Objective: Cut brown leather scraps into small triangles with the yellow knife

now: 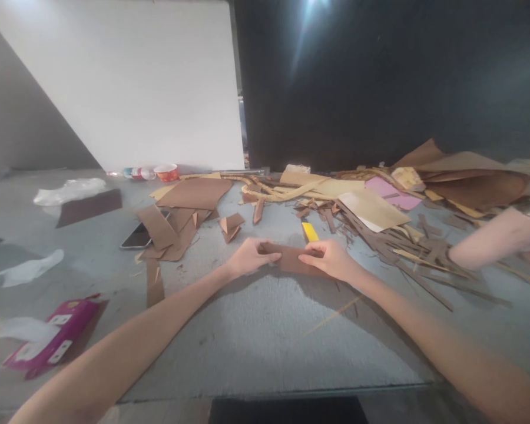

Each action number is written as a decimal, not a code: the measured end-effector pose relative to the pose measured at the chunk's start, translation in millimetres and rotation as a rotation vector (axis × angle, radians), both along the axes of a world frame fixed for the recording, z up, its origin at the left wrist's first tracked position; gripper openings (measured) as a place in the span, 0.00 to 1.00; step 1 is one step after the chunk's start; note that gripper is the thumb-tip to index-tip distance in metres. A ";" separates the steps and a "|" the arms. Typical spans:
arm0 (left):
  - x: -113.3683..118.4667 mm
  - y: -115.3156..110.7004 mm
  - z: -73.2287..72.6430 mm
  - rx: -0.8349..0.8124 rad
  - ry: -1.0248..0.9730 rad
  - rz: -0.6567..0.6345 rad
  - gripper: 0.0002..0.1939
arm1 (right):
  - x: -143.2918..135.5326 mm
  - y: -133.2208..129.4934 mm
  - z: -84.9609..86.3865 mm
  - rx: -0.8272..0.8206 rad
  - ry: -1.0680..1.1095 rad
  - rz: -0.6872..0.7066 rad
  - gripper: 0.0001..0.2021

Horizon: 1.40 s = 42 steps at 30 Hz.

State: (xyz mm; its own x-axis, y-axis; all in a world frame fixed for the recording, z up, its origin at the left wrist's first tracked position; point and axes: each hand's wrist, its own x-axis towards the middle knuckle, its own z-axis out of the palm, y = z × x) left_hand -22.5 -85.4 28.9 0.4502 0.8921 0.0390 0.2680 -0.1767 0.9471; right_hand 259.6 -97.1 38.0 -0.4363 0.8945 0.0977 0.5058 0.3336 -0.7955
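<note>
Between my two hands, just above the grey table, is a small brown piece of sheet material (294, 259). My left hand (254, 255) pinches its left end between thumb and fingers. On the right end, my right hand (329, 259) has the same kind of pinch, thumb towards the middle. A yellow tool (310, 231) lies just beyond my right hand. Small folded brown scraps (231, 226) rest beyond my left hand.
Brown sheets (194, 193) and a phone (136, 237) lie at the left, with a magenta pouch (64, 330) nearer. Brown strips (380, 235) are heaped at the right, where another person's arm (494, 238) reaches in. A red cup (166, 172) stands at the back.
</note>
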 end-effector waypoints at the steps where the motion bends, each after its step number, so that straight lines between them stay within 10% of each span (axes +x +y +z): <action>1: -0.3 0.7 -1.7 0.126 0.125 0.060 0.18 | 0.9 1.9 -2.6 0.078 -0.048 -0.041 0.15; 11: 4.2 -5.0 -10.5 0.742 0.455 0.149 0.14 | 12.5 19.6 -23.0 0.592 -0.385 -0.325 0.13; 18: -0.5 -0.2 -18.4 0.774 0.471 -0.241 0.25 | 26.3 40.0 -31.2 0.412 -0.403 -0.423 0.16; 27: -10.2 5.1 -21.9 0.803 0.526 -0.248 0.28 | 20.8 38.5 -25.0 0.430 -0.434 -0.362 0.29; 37: -19.0 16.9 -23.6 0.869 0.504 -0.350 0.33 | 36.7 48.8 -29.4 0.416 -0.621 -0.430 0.20; 42: -16.1 11.4 -24.4 0.795 0.640 -0.158 0.28 | 35.9 44.1 -13.8 0.524 -0.349 -0.520 0.24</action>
State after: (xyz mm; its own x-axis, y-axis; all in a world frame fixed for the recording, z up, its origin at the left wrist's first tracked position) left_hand -38.6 -74.0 4.5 0.7043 0.6418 0.3034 0.5998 -0.7666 0.2293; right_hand 295.5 -53.0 24.2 -0.0605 0.8671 0.4945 0.8882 0.2728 -0.3696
